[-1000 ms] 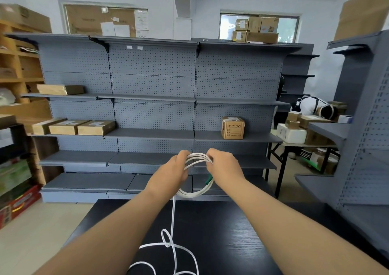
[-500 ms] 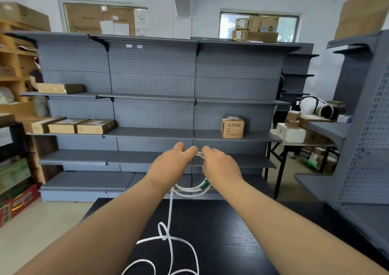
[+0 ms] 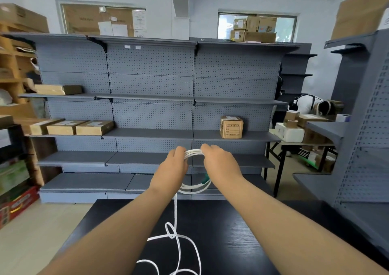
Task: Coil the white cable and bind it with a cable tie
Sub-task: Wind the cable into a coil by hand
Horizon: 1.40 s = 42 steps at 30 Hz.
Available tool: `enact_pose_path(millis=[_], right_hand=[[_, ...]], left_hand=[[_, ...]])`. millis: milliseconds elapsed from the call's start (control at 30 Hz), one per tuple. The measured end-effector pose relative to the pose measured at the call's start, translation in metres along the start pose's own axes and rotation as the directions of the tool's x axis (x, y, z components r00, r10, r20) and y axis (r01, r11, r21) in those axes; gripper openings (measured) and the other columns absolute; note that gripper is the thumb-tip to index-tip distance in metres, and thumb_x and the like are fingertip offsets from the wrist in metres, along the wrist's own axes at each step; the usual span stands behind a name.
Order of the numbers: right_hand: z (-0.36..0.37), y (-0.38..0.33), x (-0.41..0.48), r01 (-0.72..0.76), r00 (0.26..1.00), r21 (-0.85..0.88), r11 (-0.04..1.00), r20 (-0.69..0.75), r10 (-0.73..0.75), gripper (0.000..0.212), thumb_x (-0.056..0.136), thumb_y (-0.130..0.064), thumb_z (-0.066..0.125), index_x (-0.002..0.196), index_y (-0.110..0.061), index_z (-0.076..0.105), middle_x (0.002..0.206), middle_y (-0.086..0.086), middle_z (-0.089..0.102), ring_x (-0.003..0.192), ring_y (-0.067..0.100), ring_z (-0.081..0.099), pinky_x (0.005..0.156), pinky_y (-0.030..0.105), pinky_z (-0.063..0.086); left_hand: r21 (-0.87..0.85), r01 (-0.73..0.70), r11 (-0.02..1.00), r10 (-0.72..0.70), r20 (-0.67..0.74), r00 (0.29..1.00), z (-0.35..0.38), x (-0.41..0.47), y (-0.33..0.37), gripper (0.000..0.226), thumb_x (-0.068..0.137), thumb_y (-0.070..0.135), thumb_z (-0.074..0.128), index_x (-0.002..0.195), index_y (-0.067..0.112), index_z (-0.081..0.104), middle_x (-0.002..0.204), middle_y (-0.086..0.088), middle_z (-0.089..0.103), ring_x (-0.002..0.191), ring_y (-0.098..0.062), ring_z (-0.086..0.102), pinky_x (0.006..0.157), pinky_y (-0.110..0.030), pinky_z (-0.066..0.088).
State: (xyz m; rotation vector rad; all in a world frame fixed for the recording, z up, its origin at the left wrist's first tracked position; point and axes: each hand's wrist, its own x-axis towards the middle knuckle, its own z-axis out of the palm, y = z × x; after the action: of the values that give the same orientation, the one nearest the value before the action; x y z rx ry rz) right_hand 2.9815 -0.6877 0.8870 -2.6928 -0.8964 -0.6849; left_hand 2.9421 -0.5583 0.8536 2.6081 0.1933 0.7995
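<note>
**Coil held up, hands eased apart**

Logged a change from half a second before: drew the left hand and right hand slightly apart after bringing them almost knuckle to knuckle, baring a short arc of strands between them. Matched the pose of a full second before closely. Found the loose tail shifted a little on the black table, with one small loop in it as before.

Held the white cable as a coil of several turns in the air above the table's far edge. Gripped it at the top with both hands, fingers of each curled over the strands. Let the lower arc hang below the wrists and the tail drop from there to the tabletop.

Saw only the backs of the hands, no fingertips or palms. Lost both sides of the coil behind the hands, and the tail's end past the bottom edge. Made out a green bit against the coil's lower right, partly behind the right wrist; could not tell what.

Spotted printed symbols and lines of text on the cardboard box on the grey shelving; too small to read. Same for the papers on the board above.
</note>
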Motion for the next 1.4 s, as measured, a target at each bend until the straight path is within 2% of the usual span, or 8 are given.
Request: enact_pose_path(millis=[167,300,567,733,900,1067,1200,1400], right_hand=[[0.002,0.002,0.000,0.010,1.000,-0.012,1.000,-0.005,-0.010,0.024,0.092,0.001,0.038,0.112,-0.009,0.047,0.092,0.011,0.054,0.084,0.035,0.058,0.059,0.034,0.035],[0.002,0.002,0.001,-0.003,1.000,-0.005,1.000,-0.011,0.003,0.023,0.092,0.002,0.038,0.110,-0.009,0.047,0.083,0.005,0.042,0.076,0.032,0.053,0.059,0.033,0.033],[0.002,0.006,0.004,-0.133,0.991,0.101,0.986,-0.010,0.134,0.022,0.092,0.004,0.036,0.103,-0.006,0.052,0.080,0.006,0.044,0.071,0.026,0.043,0.052,0.029,0.028],[0.001,0.003,0.003,-0.160,0.987,0.124,0.979,0.032,0.157,0.017,0.094,0.000,0.037,0.104,-0.007,0.049,0.088,0.011,0.055,0.073,0.026,0.045,0.058,0.031,0.034],[0.002,-0.004,0.000,-0.054,0.995,0.052,0.997,0.086,0.049,0.014,0.095,-0.008,0.041,0.109,-0.008,0.044,0.099,0.011,0.057,0.073,0.028,0.047,0.059,0.034,0.034],[0.004,-0.003,0.002,0.028,0.995,-0.036,0.999,0.093,-0.024,0.015,0.095,-0.004,0.038,0.109,-0.007,0.043,0.086,0.010,0.053,0.076,0.033,0.054,0.058,0.035,0.033],[0.000,-0.002,0.002,0.016,0.996,-0.033,0.999,0.083,-0.013,0.017,0.093,0.000,0.035,0.104,-0.009,0.044,0.064,0.001,0.028,0.070,0.028,0.043,0.057,0.035,0.032],[0.002,0.000,0.005,-0.076,0.997,0.042,0.996,0.022,0.075,0.016,0.097,-0.005,0.035,0.103,-0.010,0.048,0.074,0.006,0.045,0.068,0.027,0.046,0.055,0.032,0.033]], left_hand=[[0.066,-0.004,0.998,0.003,0.022,1.000,-0.003,0.000,0.003,0.010,0.097,0.008,0.034,0.103,0.006,0.042,0.089,-0.005,0.036,0.067,-0.032,0.040,0.059,-0.041,0.033],[0.048,0.029,0.998,-0.031,0.034,0.999,-0.008,0.003,0.005,0.009,0.097,0.010,0.034,0.100,0.008,0.043,0.089,-0.005,0.037,0.071,-0.034,0.042,0.062,-0.043,0.034],[-0.377,0.216,0.900,-0.225,0.022,0.974,-0.005,-0.001,-0.002,0.012,0.096,0.023,0.042,0.090,0.013,0.047,0.084,-0.008,0.058,0.079,-0.027,0.061,0.061,-0.032,0.042],[-0.056,0.112,0.992,-0.113,-0.012,0.994,-0.007,-0.003,0.004,0.008,0.097,0.007,0.032,0.095,0.011,0.038,0.086,-0.007,0.044,0.074,-0.033,0.046,0.060,-0.039,0.034],[0.141,0.042,0.989,-0.054,0.081,0.995,-0.013,0.005,0.004,0.015,0.092,0.000,0.034,0.092,0.015,0.032,0.095,-0.008,0.045,0.077,-0.036,0.054,0.067,-0.048,0.048],[0.321,-0.098,0.942,0.064,0.113,0.992,-0.013,0.011,0.004,0.015,0.092,0.001,0.040,0.095,0.014,0.033,0.087,-0.007,0.038,0.060,-0.030,0.047,0.048,-0.040,0.033],[0.313,-0.090,0.946,0.068,0.080,0.994,-0.013,0.011,0.003,0.011,0.092,0.002,0.038,0.097,0.012,0.036,0.086,-0.007,0.039,0.059,-0.032,0.046,0.048,-0.038,0.030],[0.108,0.024,0.994,-0.023,-0.012,1.000,-0.010,0.002,0.003,0.005,0.095,0.012,0.037,0.095,0.009,0.041,0.084,-0.007,0.041,0.068,-0.034,0.044,0.057,-0.038,0.031]])
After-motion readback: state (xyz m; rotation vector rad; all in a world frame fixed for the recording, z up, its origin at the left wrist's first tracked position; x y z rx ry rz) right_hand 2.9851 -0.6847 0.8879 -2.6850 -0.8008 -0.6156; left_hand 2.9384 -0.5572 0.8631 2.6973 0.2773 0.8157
